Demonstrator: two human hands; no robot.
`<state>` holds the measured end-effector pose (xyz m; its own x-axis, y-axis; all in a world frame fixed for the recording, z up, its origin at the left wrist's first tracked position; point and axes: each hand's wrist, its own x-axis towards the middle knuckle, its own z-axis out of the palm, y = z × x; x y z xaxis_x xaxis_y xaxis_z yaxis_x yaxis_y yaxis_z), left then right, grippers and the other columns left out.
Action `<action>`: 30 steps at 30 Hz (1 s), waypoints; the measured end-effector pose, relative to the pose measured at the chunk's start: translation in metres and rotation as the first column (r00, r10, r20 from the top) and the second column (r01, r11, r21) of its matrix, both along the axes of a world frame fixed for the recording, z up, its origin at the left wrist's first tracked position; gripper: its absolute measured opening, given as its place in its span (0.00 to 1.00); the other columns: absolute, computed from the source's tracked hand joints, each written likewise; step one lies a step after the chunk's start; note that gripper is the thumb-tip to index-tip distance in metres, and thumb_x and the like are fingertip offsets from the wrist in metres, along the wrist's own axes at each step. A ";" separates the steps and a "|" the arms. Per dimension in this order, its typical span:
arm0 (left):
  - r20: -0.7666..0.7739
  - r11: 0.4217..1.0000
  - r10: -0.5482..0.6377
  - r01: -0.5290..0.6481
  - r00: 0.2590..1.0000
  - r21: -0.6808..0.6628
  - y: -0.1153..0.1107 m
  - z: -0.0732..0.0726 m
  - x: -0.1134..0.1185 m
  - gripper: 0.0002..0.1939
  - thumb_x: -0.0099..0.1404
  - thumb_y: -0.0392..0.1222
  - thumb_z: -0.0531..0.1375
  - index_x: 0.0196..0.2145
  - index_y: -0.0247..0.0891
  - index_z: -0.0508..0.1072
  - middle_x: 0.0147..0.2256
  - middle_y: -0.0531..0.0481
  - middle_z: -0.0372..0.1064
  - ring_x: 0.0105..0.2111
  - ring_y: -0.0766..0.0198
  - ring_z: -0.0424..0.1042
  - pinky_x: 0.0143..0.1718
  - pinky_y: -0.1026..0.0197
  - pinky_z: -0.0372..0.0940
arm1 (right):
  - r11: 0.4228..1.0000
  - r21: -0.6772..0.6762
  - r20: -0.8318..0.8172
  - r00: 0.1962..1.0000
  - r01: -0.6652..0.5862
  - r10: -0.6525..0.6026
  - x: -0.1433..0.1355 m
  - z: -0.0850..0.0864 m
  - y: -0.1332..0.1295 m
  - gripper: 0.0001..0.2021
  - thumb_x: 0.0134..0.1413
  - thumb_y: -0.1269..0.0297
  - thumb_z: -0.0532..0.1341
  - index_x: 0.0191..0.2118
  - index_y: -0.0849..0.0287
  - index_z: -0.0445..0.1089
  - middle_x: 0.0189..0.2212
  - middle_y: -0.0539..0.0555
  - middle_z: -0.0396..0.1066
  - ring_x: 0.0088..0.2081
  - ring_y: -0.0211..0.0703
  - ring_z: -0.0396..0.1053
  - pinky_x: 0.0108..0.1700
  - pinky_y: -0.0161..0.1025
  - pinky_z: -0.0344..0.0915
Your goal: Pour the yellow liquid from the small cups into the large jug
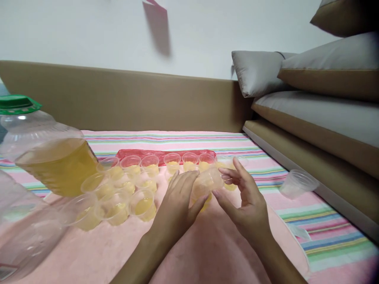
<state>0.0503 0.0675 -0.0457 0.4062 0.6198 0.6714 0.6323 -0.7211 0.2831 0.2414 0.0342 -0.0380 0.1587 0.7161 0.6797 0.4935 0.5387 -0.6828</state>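
My left hand (180, 193) is closed around the side of a clear plastic cup (209, 180), which is tilted on its side above the other cups. My right hand (244, 197) is at the cup's right end, its thumb and fingers spread apart. Whether its fingertips touch the cup is hard to tell. Rows of clear cups with yellow contents, among them one (144, 205) left of my left hand, stand on a pink mat (124, 252). More cups partly hide behind my hands.
A large clear jug (56, 157) of yellow liquid with a green cap stands at left, beside another clear container (32, 236). A red plastic bag (162, 154) lies behind the cups. At right are a clear cup (298, 183) and stacked cushions (322, 114).
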 end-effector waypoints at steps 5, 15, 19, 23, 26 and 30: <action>0.008 1.000 0.022 -0.022 1.000 0.021 0.000 0.000 0.001 0.24 0.75 0.47 0.60 0.63 0.38 0.61 0.59 0.37 0.73 0.61 0.47 0.72 0.65 0.33 0.64 | 1.000 0.020 0.037 0.999 0.003 -0.004 0.000 0.000 0.002 0.25 0.60 0.63 0.70 0.62 0.41 0.72 0.53 0.53 0.75 0.51 0.48 0.73 0.54 0.52 0.72; 0.007 1.000 0.020 -0.020 1.000 0.012 -0.001 0.005 0.002 0.25 0.73 0.49 0.62 0.62 0.40 0.61 0.58 0.39 0.74 0.59 0.47 0.73 0.69 0.28 0.53 | 1.000 0.010 -0.143 0.990 -0.011 0.012 -0.005 -0.005 0.002 0.34 0.57 0.63 0.72 0.68 0.41 0.64 0.55 0.55 0.75 0.52 0.50 0.73 0.56 0.54 0.72; 0.006 1.000 0.015 -0.015 1.000 0.007 -0.001 0.008 0.002 0.24 0.74 0.48 0.60 0.62 0.40 0.61 0.58 0.39 0.74 0.60 0.48 0.73 0.70 0.29 0.53 | 0.998 0.028 -0.135 0.989 -0.055 0.058 -0.006 -0.004 0.001 0.44 0.57 0.62 0.72 0.74 0.40 0.52 0.56 0.56 0.74 0.55 0.52 0.72 0.56 0.55 0.71; -0.004 1.000 0.025 -0.025 1.000 0.009 -0.001 0.010 0.001 0.23 0.74 0.48 0.60 0.62 0.39 0.61 0.59 0.39 0.74 0.60 0.48 0.73 0.70 0.29 0.53 | 0.995 0.045 -0.166 0.982 -0.086 0.092 -0.006 -0.003 0.002 0.46 0.60 0.60 0.70 0.76 0.39 0.44 0.57 0.56 0.74 0.58 0.52 0.72 0.57 0.55 0.70; -0.010 1.000 0.016 -0.016 1.000 0.006 -0.003 0.012 0.001 0.24 0.75 0.48 0.60 0.63 0.40 0.60 0.59 0.39 0.73 0.60 0.49 0.73 0.71 0.30 0.52 | 0.993 -0.014 -0.202 0.973 -0.120 0.115 -0.006 -0.003 0.002 0.43 0.60 0.60 0.71 0.74 0.38 0.49 0.58 0.55 0.74 0.60 0.52 0.72 0.59 0.53 0.69; -0.022 1.000 -0.007 0.007 1.000 -0.005 -0.004 0.013 0.001 0.25 0.75 0.47 0.60 0.64 0.40 0.59 0.59 0.39 0.73 0.61 0.49 0.72 0.71 0.30 0.52 | 0.982 -0.102 -0.292 0.948 -0.159 0.123 -0.006 -0.002 0.002 0.37 0.61 0.60 0.70 0.71 0.39 0.56 0.55 0.54 0.76 0.61 0.51 0.72 0.61 0.54 0.67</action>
